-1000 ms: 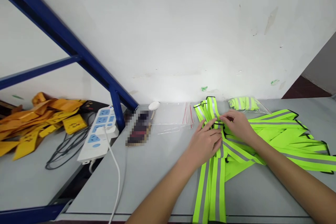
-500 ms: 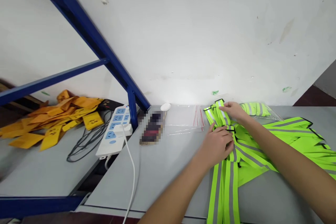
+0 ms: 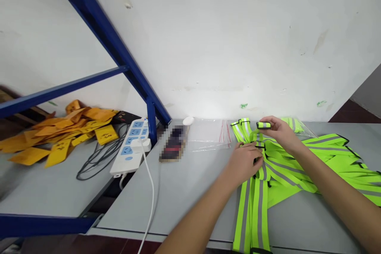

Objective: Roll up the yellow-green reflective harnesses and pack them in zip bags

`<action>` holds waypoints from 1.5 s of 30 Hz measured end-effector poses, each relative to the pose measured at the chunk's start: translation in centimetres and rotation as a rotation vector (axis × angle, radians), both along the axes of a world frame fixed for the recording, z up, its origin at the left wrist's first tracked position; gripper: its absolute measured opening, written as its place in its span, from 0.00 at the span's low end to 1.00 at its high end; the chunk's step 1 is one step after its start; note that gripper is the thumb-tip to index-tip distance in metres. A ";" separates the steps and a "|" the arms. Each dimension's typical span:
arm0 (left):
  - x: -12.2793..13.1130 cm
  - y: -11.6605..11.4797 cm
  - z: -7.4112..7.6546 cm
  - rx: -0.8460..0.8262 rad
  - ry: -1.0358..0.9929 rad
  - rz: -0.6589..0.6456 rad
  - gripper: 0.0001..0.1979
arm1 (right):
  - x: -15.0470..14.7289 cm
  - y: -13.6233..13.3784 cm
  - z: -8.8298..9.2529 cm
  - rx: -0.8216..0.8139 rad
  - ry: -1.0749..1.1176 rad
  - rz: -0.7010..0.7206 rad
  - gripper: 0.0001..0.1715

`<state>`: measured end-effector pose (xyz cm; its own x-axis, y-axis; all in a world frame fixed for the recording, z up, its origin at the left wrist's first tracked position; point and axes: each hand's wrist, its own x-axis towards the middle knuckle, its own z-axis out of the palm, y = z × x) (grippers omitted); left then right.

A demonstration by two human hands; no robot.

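Observation:
A pile of neon-green reflective straps (image 3: 300, 166) with grey stripes lies on the grey table (image 3: 184, 198), some hanging over the front edge. My left hand (image 3: 245, 162) presses down on the bundle where the straps cross, fingers curled on them. My right hand (image 3: 278, 131) is lifted just above the far ends of the straps and pinches one black-edged strap end (image 3: 263, 125), folded back toward me.
Clear zip bags (image 3: 210, 137) lie against the wall beside a blurred dark object (image 3: 173, 149). A white power strip (image 3: 131, 151) with cable bridges the gap to a left table carrying orange tags (image 3: 59, 133). A blue steel frame (image 3: 119, 59) stands at left.
My right hand went from the crossing point to the far strap ends, took one end and lifted it back. The left hand stayed pressing. The camera view shifted left.

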<state>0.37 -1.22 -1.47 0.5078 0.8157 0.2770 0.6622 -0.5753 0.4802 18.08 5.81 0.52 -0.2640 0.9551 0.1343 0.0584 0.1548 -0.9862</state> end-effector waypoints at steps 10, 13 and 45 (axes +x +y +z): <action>0.1 0.2 0.2 -0.047 0.054 -0.008 0.10 | 1.8 -8.8 -1.1 0.439 -0.492 -0.122 0.11; 0.1 0.3 0.2 -0.073 0.055 -0.004 0.09 | 1.6 -9.8 -2.0 0.573 -0.573 -0.110 0.16; -0.6 1.8 -1.1 -0.219 -0.281 0.153 0.07 | -1.1 -11.8 -3.4 0.822 -0.846 0.013 0.06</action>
<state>-0.20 0.56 -2.52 0.3052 0.9313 0.1987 0.5575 -0.3439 0.7556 16.95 -5.95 -2.87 -0.5734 0.6600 0.4854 0.6393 0.7310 -0.2386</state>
